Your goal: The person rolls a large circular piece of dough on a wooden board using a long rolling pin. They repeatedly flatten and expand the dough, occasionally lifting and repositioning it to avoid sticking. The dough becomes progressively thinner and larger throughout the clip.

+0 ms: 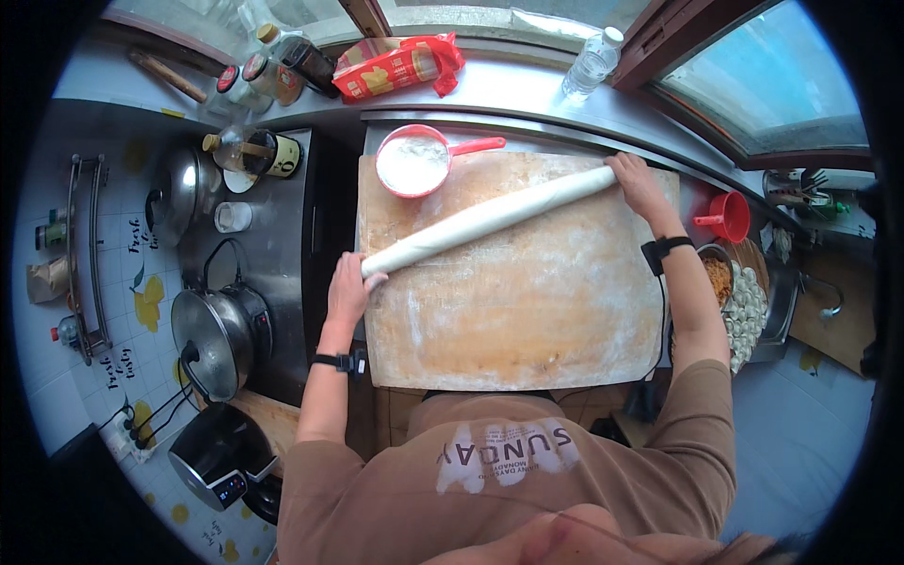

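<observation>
A long roll of white dough (487,219) slants across a floured wooden board (508,318), its right end farther from me. Whether a rolling pin lies inside it is hidden. My left hand (349,288) grips the near left end, with the thumb along the front side. At the far right end, my right hand (638,185) is closed over the tip, near the board's back edge. Flour dusts the wood. Behind the roll, on the board's back left part, stands a red-handled sieve or scoop (413,166) filled with white flour.
To the right are a red cup (727,217), a bowl of orange-brown filling (717,279) and many shaped dumplings (747,311) beside a sink. A lidded pan (212,346) stands at left. A water bottle (592,65) and red package (395,69) line the sill.
</observation>
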### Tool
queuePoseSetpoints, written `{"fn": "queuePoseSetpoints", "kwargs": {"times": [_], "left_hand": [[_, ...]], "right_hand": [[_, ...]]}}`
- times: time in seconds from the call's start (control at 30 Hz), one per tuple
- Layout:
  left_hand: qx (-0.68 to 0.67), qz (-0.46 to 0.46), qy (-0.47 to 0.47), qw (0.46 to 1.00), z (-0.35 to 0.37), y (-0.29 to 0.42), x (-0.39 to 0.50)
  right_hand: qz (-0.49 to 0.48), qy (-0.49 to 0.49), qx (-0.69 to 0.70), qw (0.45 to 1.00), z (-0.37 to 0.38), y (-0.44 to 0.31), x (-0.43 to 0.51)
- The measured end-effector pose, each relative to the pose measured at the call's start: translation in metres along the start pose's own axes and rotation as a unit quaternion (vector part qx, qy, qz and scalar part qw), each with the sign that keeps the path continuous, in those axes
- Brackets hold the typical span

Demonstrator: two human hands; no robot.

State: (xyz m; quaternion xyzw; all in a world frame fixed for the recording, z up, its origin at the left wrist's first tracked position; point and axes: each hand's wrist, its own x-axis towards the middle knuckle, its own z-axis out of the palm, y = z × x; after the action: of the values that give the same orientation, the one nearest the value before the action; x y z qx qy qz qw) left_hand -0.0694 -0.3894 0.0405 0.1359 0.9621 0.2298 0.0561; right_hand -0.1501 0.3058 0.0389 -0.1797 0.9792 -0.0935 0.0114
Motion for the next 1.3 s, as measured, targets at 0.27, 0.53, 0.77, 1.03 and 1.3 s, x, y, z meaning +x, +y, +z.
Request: {"fn": "queuePoseSetpoints", "kwargs": {"times": [0.27, 0.53, 0.77, 1.03, 1.3], "left_hand": [[-0.263, -0.286, -0.413, 0.824, -0.043, -0.011, -0.084], [-0.253, -0.373, -0.412, 0.792, -0.074, 0.001, -0.121], [-0.242, -0.342, -0.401, 0.815, -0.081, -0.003, -0.132], [-0.114, -0.275, -0.108, 0.949, -0.103, -0.024, -0.108], [-0.033, -0.297, -0.036, 0.954, -0.012, -0.015, -0.165]], "right_hand": [[0.087, -0.473, 0.164, 0.862, -0.071, -0.017, -0.078], [0.231, -0.654, 0.254, 0.674, -0.099, -0.054, -0.122], [0.166, -0.575, 0.274, 0.753, -0.109, -0.07, -0.121], [0.005, -0.178, 0.146, 0.973, -0.087, -0.068, -0.03], [-0.02, -0.201, 0.075, 0.976, -0.027, -0.089, -0.004]]}}
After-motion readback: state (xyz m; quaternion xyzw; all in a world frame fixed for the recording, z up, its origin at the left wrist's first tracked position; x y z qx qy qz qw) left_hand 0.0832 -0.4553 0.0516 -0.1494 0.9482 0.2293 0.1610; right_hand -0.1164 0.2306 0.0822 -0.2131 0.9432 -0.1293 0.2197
